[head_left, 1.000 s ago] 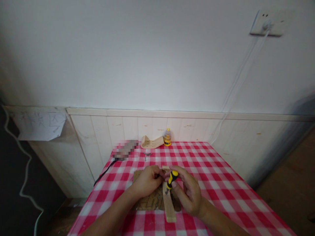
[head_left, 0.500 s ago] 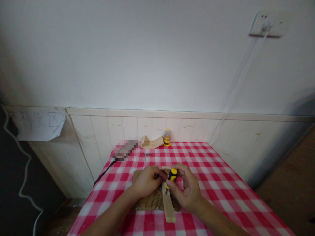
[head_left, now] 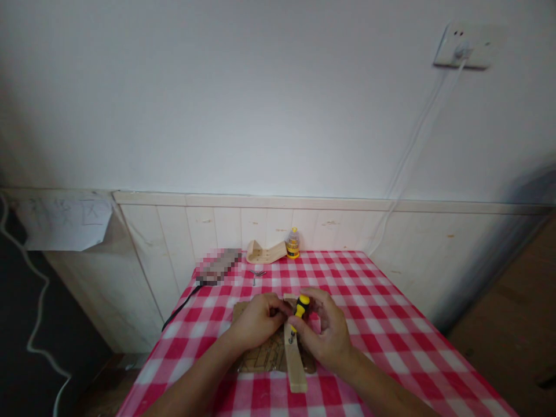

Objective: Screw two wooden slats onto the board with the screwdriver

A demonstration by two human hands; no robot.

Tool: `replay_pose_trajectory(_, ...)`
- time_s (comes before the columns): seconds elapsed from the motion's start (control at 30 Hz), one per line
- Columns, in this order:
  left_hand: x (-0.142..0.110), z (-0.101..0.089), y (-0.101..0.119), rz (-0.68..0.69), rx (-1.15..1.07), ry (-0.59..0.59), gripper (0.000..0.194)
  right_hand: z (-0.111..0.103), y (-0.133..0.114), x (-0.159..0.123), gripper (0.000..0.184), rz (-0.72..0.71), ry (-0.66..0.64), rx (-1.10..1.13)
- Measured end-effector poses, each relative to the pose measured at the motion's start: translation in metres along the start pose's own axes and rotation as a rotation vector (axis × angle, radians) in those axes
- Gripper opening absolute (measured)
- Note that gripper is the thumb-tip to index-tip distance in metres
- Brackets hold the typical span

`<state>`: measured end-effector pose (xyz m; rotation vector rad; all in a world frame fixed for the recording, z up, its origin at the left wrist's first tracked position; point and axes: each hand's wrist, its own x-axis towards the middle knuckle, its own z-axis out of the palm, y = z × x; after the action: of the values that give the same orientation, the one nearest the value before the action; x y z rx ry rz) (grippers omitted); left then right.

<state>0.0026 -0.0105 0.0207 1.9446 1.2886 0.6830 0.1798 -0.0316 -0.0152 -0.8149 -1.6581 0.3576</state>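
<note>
A yellow-and-black screwdriver [head_left: 301,306] is pinched between the thumb and fingers of the right hand [head_left: 329,333], tilted, its tip directed down at a wooden strip [head_left: 296,370]. The strip is laid lengthwise over a brown mat [head_left: 260,360] on the counter [head_left: 382,336], its near end extended past the mat's edge. The fingers of the left hand [head_left: 259,319] are curled beside the strip's far part; whether anything is gripped by them cannot be told. At the back, a bottle-shaped container [head_left: 293,245] is stood upright with its yellow cap on; its upper part is see-through, but its contents are too small to be made out. Just beside it, a bent wooden piece [head_left: 266,255] is placed, with loose screws [head_left: 259,273] scattered in front.
</note>
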Motion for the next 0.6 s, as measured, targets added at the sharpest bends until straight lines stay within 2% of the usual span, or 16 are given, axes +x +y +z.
replay_pose_trajectory(0.07, 0.000, 0.000, 0.001, -0.013, 0.008, 0.002, 0.021, 0.000, 0.000, 0.001, 0.040, 0.004, 0.026, 0.000)
replay_pose_trajectory(0.23, 0.000, -0.001, 0.001, -0.013, -0.002, -0.010, 0.023, 0.003, 0.005, 0.008, 0.040, 0.087, 0.183, 0.062)
replay_pose_trajectory(0.6, 0.000, 0.000, 0.003, -0.013, -0.008, 0.001, 0.022, 0.002, 0.023, 0.006, 0.047, 0.072, 0.067, -0.049)
